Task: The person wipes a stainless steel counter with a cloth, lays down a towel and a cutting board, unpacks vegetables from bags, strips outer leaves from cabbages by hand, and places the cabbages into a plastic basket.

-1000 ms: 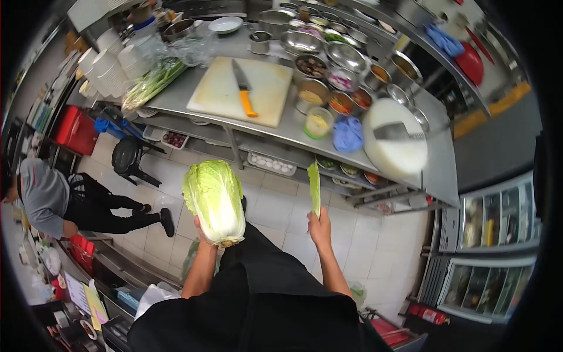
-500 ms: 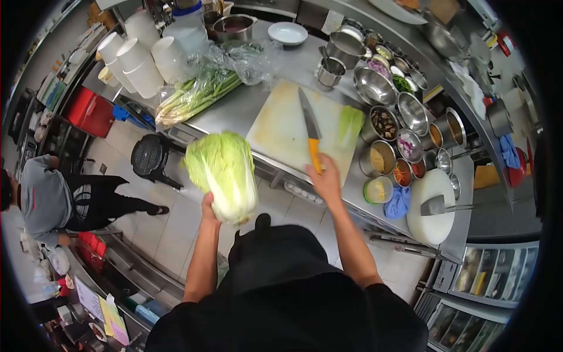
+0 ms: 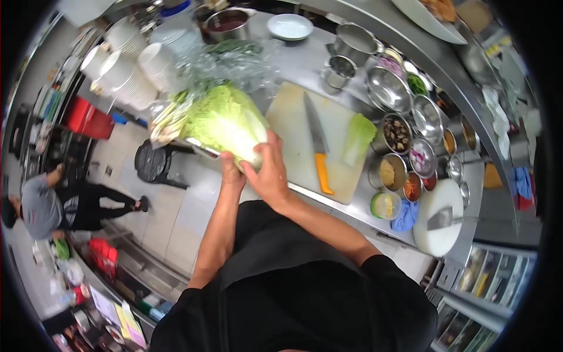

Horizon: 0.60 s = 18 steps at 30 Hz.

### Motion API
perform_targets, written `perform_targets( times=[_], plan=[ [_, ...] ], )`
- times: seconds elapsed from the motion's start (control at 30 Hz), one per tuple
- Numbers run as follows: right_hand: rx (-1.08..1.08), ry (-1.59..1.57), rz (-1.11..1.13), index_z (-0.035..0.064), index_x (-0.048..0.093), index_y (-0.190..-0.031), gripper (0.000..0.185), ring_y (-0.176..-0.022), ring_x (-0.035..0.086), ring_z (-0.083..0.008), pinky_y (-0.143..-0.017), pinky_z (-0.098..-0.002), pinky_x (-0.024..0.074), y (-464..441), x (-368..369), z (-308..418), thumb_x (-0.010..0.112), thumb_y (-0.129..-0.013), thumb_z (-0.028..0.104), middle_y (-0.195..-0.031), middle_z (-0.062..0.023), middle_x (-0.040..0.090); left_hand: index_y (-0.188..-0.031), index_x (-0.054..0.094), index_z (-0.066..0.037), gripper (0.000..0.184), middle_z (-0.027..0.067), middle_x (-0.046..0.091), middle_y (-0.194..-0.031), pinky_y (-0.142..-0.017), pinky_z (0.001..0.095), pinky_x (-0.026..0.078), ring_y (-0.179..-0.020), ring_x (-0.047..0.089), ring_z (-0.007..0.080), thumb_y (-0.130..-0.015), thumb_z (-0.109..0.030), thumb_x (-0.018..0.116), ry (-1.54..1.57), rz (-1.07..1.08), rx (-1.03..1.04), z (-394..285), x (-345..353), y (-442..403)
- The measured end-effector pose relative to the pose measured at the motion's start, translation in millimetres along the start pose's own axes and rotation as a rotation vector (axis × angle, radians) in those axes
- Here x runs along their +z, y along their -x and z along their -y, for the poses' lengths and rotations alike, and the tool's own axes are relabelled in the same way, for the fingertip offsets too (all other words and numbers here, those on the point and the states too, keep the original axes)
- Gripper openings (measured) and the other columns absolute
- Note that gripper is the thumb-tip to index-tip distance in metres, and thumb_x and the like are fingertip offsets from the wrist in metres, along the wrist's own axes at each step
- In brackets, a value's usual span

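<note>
A large napa cabbage [image 3: 226,120] is held between both my hands, in front of the counter's left part. My left hand [image 3: 233,171] grips its base from below; my right hand [image 3: 270,170] holds the base from the right side. To the right, a knife [image 3: 317,138] with an orange handle lies on the white cutting board [image 3: 290,105], handle toward me. A loose cabbage leaf [image 3: 359,139] rests at the board's right edge. Behind the cabbage, partly covered by it, are green onions [image 3: 167,123] in a clear plastic bag [image 3: 246,73].
Metal bowls [image 3: 389,88] and tubs of chopped ingredients line the right, beside a round white block [image 3: 438,218] with a spatula on it. Stacked white containers [image 3: 126,76] stand at the far left. A black stool [image 3: 155,164] and another person [image 3: 47,205] are to the left.
My right hand has let go of the knife, now lying on the board, and taken hold of the cabbage. The cabbage has moved up and right, tilting.
</note>
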State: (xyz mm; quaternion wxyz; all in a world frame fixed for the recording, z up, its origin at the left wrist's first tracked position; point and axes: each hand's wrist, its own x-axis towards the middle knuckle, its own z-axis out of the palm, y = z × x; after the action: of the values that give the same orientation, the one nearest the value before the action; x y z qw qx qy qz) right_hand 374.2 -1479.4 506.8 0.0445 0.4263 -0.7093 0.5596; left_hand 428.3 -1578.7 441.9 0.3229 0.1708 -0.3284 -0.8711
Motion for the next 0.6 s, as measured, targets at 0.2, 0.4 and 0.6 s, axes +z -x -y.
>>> perform_targets(
  times=[0.2,0.4,0.6],
  plan=[
    [0.161,0.128,-0.172,-0.0003,0.043,-0.102,0.048,-0.113,0.041,-0.0431,-0.086,-0.0489,0.0391,-15.4,-0.3,2.1,0.071,-0.064,0.003,-0.124,-0.0272,0.041,-0.134,0.034,-0.004,0.114,0.0092,0.048,-0.127,-0.100,0.0396,0.042,-0.116,0.049,0.0251,-0.050,-0.072,0.072,-0.023,0.099,-0.158,15.1,10.2,-29.6],
    [0.288,0.365,-0.260,-0.0046,0.045,-0.115,0.059,-0.100,0.046,-0.0376,-0.080,-0.0471,0.0412,-26.4,2.4,6.3,0.071,-0.064,0.012,-0.107,-0.0222,0.048,-0.136,0.032,-0.003,0.118,0.0093,0.044,-0.133,-0.103,0.0400,0.038,-0.123,0.043,0.0253,-0.050,-0.077,0.064,-0.013,0.208,-0.252,26.6,16.0,-40.8],
    [0.526,0.317,-0.283,-0.0046,0.051,-0.091,0.037,-0.085,0.051,-0.0409,-0.076,-0.0470,0.0435,-25.3,-9.2,-1.3,0.068,-0.063,0.012,-0.088,-0.0245,0.056,-0.138,0.029,-0.003,0.112,0.0116,0.041,-0.136,-0.104,0.0414,0.037,-0.125,0.041,0.0264,-0.059,-0.076,0.060,-0.010,0.240,-0.187,29.7,8.5,-45.0]
  ],
)
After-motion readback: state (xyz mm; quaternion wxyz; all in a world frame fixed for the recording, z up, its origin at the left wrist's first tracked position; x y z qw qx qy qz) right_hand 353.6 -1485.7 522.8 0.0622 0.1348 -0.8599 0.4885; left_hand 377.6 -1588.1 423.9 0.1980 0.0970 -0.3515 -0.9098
